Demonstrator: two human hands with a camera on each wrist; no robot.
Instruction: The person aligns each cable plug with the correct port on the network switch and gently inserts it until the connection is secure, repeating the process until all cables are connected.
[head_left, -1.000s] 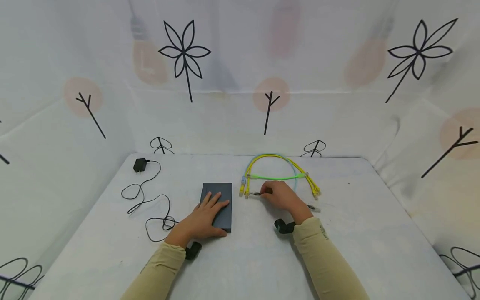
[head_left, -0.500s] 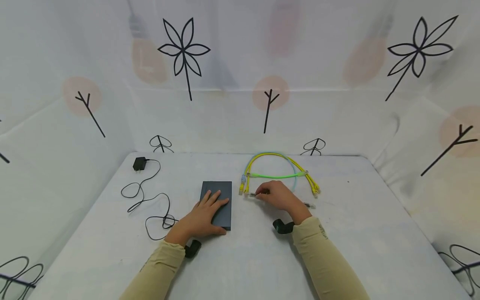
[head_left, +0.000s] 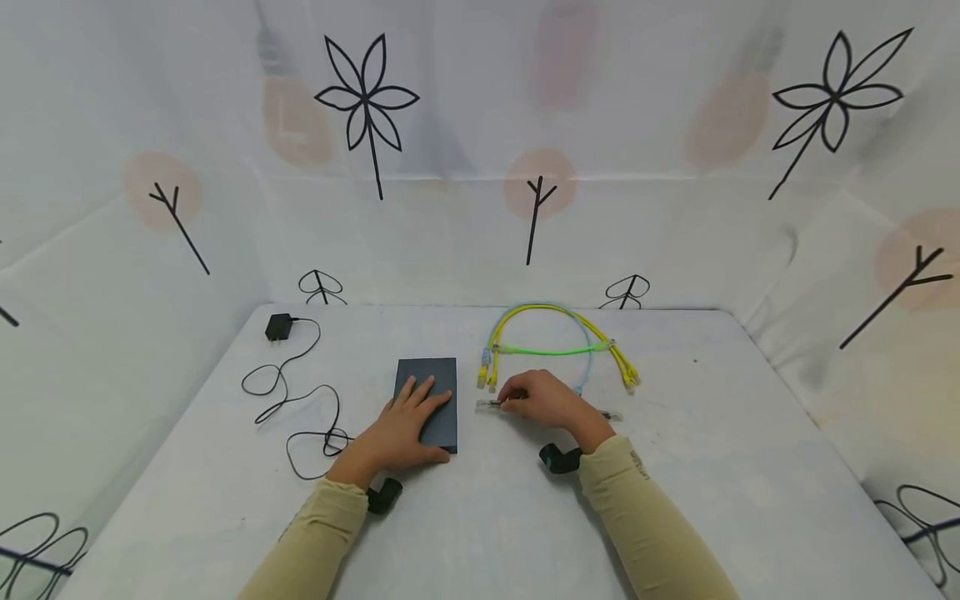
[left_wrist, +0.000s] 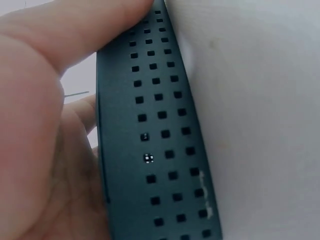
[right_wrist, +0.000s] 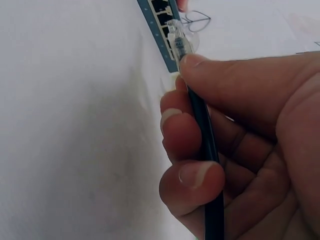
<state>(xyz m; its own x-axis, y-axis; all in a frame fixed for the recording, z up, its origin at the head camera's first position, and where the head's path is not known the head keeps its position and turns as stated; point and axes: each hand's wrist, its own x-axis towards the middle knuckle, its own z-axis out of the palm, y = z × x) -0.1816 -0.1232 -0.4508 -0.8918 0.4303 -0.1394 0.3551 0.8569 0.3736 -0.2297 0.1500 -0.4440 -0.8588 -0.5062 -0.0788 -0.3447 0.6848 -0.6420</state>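
A dark blue-grey network switch lies flat on the white table, and my left hand rests on its top with fingers spread. In the left wrist view, the thumb lies against the switch's side wall, which has rows of square vent holes. My right hand pinches a short black network cable just behind its clear plug. That plug points left at the switch, apart from it in the head view. The right wrist view shows the row of ports behind the plug. The cable's other plug sticks out beyond the wrist.
Behind my right hand lie yellow network cables, a light blue one and a green one. A black power adapter with a looping cord is at the left. Patterned white cloth walls surround the table.
My right hand has drawn the black cable away from the yellow plugs, leftward and nearer to me. The switch, under my left hand, has shifted slightly left.
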